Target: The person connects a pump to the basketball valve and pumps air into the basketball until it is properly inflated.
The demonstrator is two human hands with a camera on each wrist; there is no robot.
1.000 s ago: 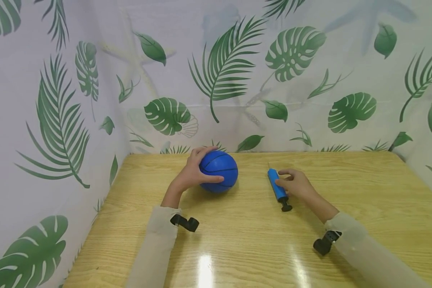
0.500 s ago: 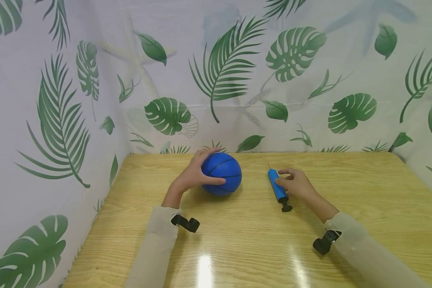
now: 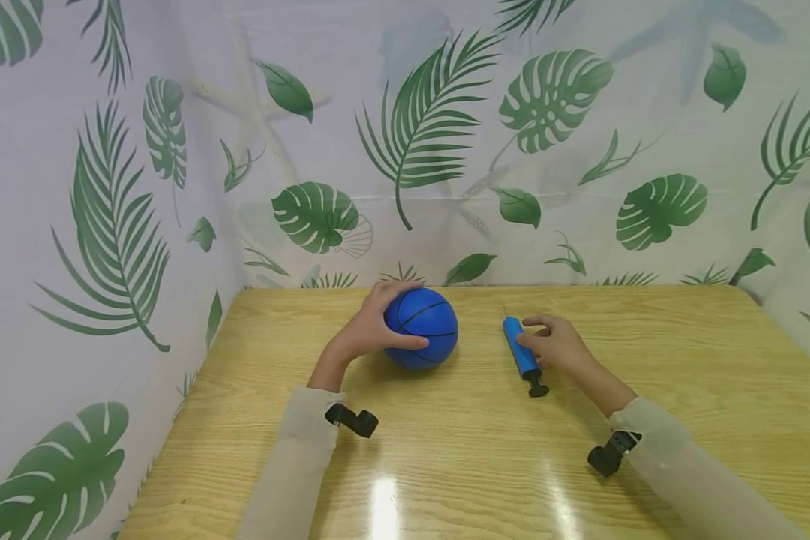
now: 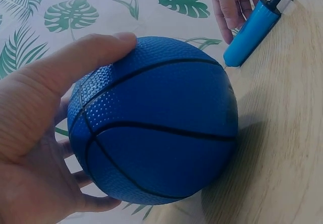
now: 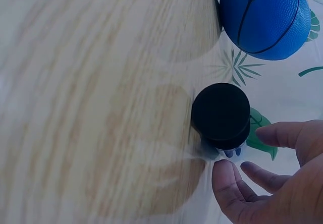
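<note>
A small blue basketball (image 3: 427, 322) with black seams is on the table, left of centre. My left hand (image 3: 370, 326) grips its left side, thumb toward the front and fingers round the back. In the left wrist view, the ball (image 4: 161, 118) fills the middle, between thumb and fingers. To its right lies a blue hand pump (image 3: 520, 348), needle pointing away and black handle toward me. My right hand (image 3: 555, 344) is at the pump's right side, fingers loosely bent. From the right wrist, the pump's black handle end (image 5: 222, 115) appears beside the spread thumb and fingers.
The wooden table (image 3: 445, 450) has its back edge against a white cloth (image 3: 432, 150) printed with green leaves. That cloth also runs along the left side. Black wrist mounts (image 3: 352, 420) are strapped over both sleeves.
The ball has shifted slightly right and its seams have turned; my left hand has moved right with it. My right hand and the pump stay in place.
</note>
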